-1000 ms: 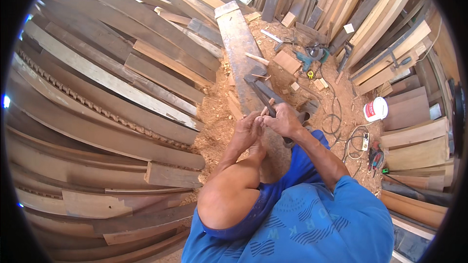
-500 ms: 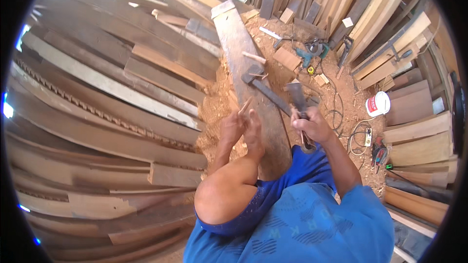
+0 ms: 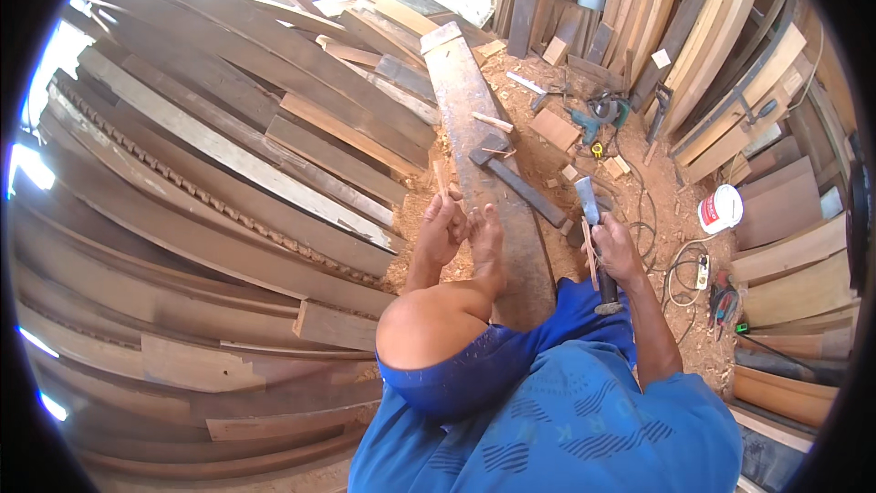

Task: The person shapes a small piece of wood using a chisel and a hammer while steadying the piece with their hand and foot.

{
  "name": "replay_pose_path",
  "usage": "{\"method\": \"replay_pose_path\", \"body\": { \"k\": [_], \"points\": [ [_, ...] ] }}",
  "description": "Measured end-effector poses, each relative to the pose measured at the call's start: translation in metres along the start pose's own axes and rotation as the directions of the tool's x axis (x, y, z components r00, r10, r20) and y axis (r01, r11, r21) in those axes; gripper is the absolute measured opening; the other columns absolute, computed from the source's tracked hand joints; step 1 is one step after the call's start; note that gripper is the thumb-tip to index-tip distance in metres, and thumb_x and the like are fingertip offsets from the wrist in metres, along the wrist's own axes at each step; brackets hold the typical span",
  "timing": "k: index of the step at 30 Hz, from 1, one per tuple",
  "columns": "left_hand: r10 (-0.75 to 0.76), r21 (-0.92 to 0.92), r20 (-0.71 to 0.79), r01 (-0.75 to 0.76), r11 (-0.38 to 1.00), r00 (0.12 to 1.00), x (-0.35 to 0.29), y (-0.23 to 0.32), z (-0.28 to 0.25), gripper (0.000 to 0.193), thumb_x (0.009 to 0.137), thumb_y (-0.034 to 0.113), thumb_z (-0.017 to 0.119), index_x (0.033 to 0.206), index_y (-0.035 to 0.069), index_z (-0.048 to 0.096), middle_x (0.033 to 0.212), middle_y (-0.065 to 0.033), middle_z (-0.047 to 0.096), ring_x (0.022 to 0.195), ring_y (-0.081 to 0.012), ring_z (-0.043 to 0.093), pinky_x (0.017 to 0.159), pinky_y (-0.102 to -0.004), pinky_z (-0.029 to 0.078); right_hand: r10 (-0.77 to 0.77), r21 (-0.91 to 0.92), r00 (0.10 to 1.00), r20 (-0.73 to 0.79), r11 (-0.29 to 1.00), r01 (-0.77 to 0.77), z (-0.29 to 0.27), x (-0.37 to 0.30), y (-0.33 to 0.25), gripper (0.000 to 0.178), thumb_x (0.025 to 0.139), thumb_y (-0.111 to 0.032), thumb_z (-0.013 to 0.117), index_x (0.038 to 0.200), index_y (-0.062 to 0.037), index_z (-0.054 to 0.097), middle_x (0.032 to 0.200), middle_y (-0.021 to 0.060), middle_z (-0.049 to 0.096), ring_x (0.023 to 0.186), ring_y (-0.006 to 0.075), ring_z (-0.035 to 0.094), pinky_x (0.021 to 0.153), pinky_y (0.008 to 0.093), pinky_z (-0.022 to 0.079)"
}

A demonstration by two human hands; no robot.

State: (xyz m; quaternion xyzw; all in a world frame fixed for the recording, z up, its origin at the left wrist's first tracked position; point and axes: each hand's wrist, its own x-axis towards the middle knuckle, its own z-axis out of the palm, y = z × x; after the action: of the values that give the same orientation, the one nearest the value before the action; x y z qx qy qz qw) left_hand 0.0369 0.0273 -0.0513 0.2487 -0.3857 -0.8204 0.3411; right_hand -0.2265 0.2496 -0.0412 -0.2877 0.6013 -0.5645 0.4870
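My left hand (image 3: 440, 228) is closed around a small thin wood piece (image 3: 441, 178) that points up from the fingers, beside my bare foot (image 3: 486, 242) on the long plank (image 3: 461, 82). In my right hand (image 3: 617, 254) is a chisel (image 3: 587, 198), its broad metal blade pointing away and its dark handle toward my lap. A thin reddish wood strip (image 3: 589, 256) sticks out along the same hand. On the plank lies a hammer (image 3: 525, 188) with a dark head and handle, untouched. Near its head rests a short pale stick (image 3: 493, 120).
Stacked boards (image 3: 228, 210) fill the left side. To the right, wood shavings cover the floor around a green power tool (image 3: 602, 112), a yellow tape measure (image 3: 598, 151), cables and a white bucket (image 3: 720, 209). More boards (image 3: 657, 9) lean at the back right.
My right hand has shifted right and tilted the chisel, so its blade and handle show more fully. The left hand still holds the wood piece. The whole view has shifted slightly.
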Motion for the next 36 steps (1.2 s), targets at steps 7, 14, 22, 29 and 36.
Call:
{"method": "replay_pose_path", "body": {
  "k": [7, 14, 22, 29, 36],
  "points": [
    [-0.079, 0.208, 0.041, 0.069, 0.976, 0.996, -0.026, 0.028, 0.044, 0.03, 0.103, 0.027, 0.043, 0.111, 0.002, 0.057, 0.072, -0.0033, 0.05, 0.059, -0.015, 0.048, 0.053, -0.0289, 0.041, -0.113, 0.026, 0.992, -0.064, 0.993, 0.115, -0.001, 0.0, 0.004, 0.029, 0.093, -0.016, 0.041, 0.116, 0.0004, 0.048, 0.082, 0.0095, 0.064, 0.056, 0.0105, 0.057, 0.05, 0.0253, 0.048],
    [-0.097, 0.246, 0.098, 0.07, 0.967, 0.991, -0.05, 0.019, 0.068, 0.02, 0.101, 0.02, 0.049, 0.115, 0.008, 0.054, 0.074, -0.0001, 0.054, 0.053, -0.0091, 0.047, 0.047, -0.0224, 0.037, -0.1, 0.15, 0.987, 0.125, 0.985, 0.08, 0.03, 0.005, -0.01, 0.031, 0.099, -0.02, 0.042, 0.122, 0.0, 0.045, 0.09, 0.0132, 0.067, 0.057, 0.0096, 0.058, 0.051, 0.0228, 0.049],
    [-0.09, 0.084, -0.178, 0.106, 0.991, 0.98, 0.012, -0.023, 0.06, 0.023, 0.103, 0.026, 0.045, 0.113, 0.008, 0.055, 0.07, 0.0005, 0.052, 0.048, -0.0082, 0.044, 0.043, -0.0216, 0.034, -0.135, 0.297, 0.982, 0.131, 0.95, 0.091, 0.064, 0.056, -0.015, 0.026, 0.099, -0.018, 0.047, 0.116, 0.0002, 0.053, 0.094, 0.0097, 0.065, 0.074, 0.0129, 0.065, 0.065, 0.0277, 0.055],
    [-0.219, 0.036, -0.166, 0.227, 0.973, 0.962, 0.09, -0.035, 0.021, 0.031, 0.104, 0.032, 0.04, 0.099, 0.008, 0.058, 0.062, -0.0004, 0.053, 0.044, -0.0089, 0.045, 0.039, -0.0225, 0.033, 0.09, 0.628, 0.971, 0.221, 0.749, -0.213, 0.106, 0.119, -0.048, 0.022, 0.1, -0.018, 0.042, 0.109, -0.0018, 0.052, 0.082, 0.0078, 0.063, 0.056, 0.0121, 0.059, 0.053, 0.029, 0.053],
    [-0.06, 0.163, -0.292, 0.111, 0.98, 0.955, 0.139, -0.003, -0.007, 0.033, 0.104, 0.034, 0.039, 0.096, 0.007, 0.057, 0.063, 0.0004, 0.052, 0.045, -0.0094, 0.045, 0.041, -0.0228, 0.036, 0.222, 0.444, 0.906, 0.361, 0.813, -0.377, 0.126, 0.155, -0.059, 0.022, 0.1, -0.021, 0.042, 0.107, -0.0018, 0.05, 0.079, 0.0084, 0.062, 0.051, 0.012, 0.058, 0.046, 0.0314, 0.053]
  ]
}}
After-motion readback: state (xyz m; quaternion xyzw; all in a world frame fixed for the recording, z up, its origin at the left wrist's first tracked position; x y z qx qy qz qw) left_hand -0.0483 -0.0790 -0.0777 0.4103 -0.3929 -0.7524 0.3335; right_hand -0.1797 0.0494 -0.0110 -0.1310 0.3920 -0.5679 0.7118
